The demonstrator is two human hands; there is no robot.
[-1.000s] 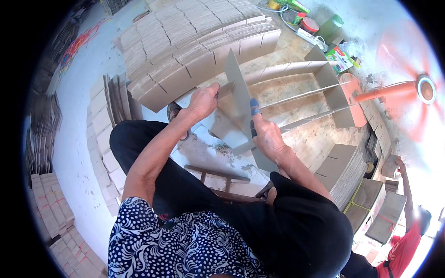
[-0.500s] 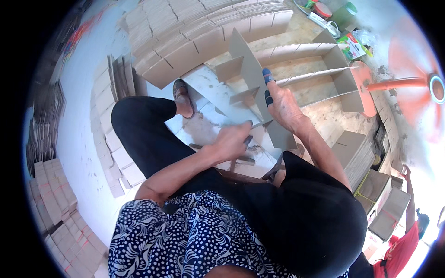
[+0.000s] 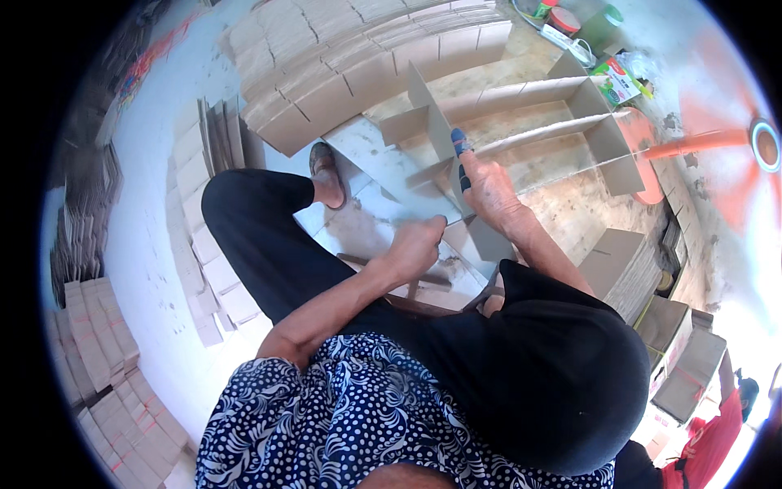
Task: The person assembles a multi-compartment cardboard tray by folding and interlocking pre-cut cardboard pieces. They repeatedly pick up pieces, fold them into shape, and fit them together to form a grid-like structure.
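Observation:
A cardboard divider grid (image 3: 599, 159) of interlocking grey-brown strips spreads out in front of me. My right hand (image 3: 491, 193), with dark blue covers on its fingers, is closed around the cross panel (image 3: 432, 102) at the grid's left side. The thumb lies along the panel's top edge, and the other fingers are partly hidden. My left hand (image 3: 418, 246) is closed just left of that panel, its fingertips at the end of a long strip that crosses it. The back of the hand hides most of its grip.
Slotted cardboard strips (image 3: 301, 118) are stacked beyond the grid, with more cardboard piles (image 3: 98, 326) at left. An orange fan (image 3: 700, 143) spins at right, near a power strip (image 3: 570, 42). Cardboard sheets (image 3: 611, 261) stand by my right knee; a person in red (image 3: 709, 440) is behind.
My right hand has shifted slightly left along with the cross panel, whose top end sits a little lower. My left hand has moved slightly right, toward the panel.

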